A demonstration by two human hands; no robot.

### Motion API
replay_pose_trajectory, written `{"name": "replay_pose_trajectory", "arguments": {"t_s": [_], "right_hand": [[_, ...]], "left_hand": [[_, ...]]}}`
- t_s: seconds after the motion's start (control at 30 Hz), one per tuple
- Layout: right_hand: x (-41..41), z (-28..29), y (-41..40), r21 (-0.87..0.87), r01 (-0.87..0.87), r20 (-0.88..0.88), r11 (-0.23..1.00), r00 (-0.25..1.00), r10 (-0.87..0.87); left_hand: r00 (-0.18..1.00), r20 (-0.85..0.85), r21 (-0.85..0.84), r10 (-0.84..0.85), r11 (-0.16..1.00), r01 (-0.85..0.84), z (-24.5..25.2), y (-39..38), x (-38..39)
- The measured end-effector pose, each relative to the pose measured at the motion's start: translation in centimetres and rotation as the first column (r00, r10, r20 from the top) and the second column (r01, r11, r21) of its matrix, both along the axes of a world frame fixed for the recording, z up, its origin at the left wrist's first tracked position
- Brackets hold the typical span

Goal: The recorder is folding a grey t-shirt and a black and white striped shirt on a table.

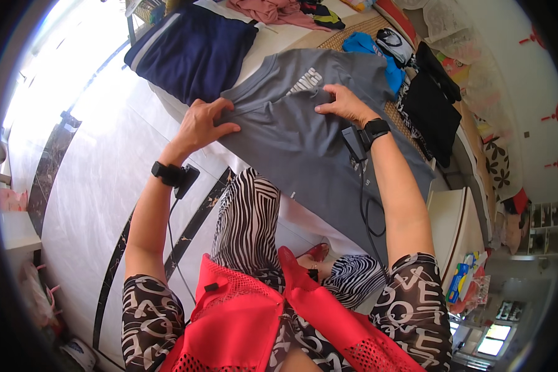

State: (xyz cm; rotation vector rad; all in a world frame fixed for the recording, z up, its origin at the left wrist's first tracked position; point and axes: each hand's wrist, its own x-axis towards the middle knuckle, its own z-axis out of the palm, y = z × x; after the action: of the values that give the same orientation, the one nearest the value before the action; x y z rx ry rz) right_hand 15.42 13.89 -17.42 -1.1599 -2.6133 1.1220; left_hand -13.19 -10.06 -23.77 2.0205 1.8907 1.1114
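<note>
A grey T-shirt (302, 139) with white lettering is spread before me, partly folded over itself and hanging towards my knees. At the shirt's left edge, near the collar, my left hand (203, 122) grips the fabric between thumb and fingers. My right hand (346, 103) pinches a raised fold of the same shirt just below the chest print. Several creases run between the two hands. Beyond my left hand lies folded navy blue clothing (197, 51) with a white stripe. Both wrists wear black straps with small cabled devices.
Blue clothing (367, 46), a grey-white printed garment (394, 44) and black folded clothing (430, 111) lie to the right on a sofa with a woven mat (390, 111). Pink clothing (269, 11) is at the back. A white cabinet (448, 216) stands at right; glossy tiled floor (107, 158) extends left.
</note>
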Motion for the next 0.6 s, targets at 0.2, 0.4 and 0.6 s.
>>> {"name": "replay_pose_trajectory", "arguments": {"t_s": [0.2, 0.4, 0.6], "right_hand": [[2.2, 5.0, -8.5, 0.314, -0.014, -0.138, 0.949, 0.989, 0.060], [9.7, 1.2, -16.7, 0.838, -0.387, 0.177, 0.386, 0.861, 0.477], [12.2, -1.0, -18.3, 0.828, -0.301, 0.109, 0.474, 0.915, 0.389]], "left_hand": [[0.995, 0.070, 0.073, -0.075, 0.995, 0.070, -0.3, 0.0, -0.4], [0.993, 0.061, 0.112, -0.097, 0.990, 0.090, -0.6, -0.4, -0.1], [0.985, -0.154, 0.110, -0.081, 0.989, 0.099, -0.6, -2.1, 0.4]]}}
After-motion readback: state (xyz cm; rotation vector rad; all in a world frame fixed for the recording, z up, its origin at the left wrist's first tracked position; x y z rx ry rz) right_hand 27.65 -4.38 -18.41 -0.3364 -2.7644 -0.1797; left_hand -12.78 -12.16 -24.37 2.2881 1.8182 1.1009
